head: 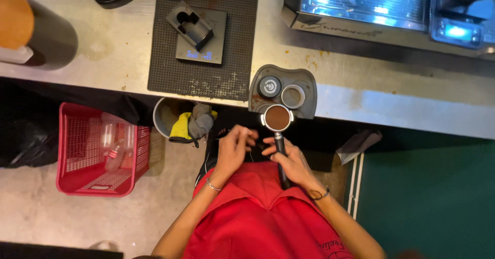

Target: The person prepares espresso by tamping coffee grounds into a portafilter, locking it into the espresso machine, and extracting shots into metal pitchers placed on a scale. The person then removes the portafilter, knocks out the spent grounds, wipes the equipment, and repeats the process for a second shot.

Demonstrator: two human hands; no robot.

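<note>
My right hand (291,158) grips the black handle of a portafilter (278,119), whose round basket is full of brown coffee grounds and rests at the front of a grey tamping mat (307,79) on the counter edge. On that mat sit a round black tamper (269,86) and a metal ring-shaped tool (293,96). My left hand (233,148) hovers just left of the handle with fingers curled and loosely apart, holding nothing that I can see.
A small scale (203,46) with a black holder (190,26) sits on a black rubber mat (165,42). An espresso machine (361,6) stands at the back right. Below the counter are a bucket with cloths (191,125) and a red basket (72,151) of bottles.
</note>
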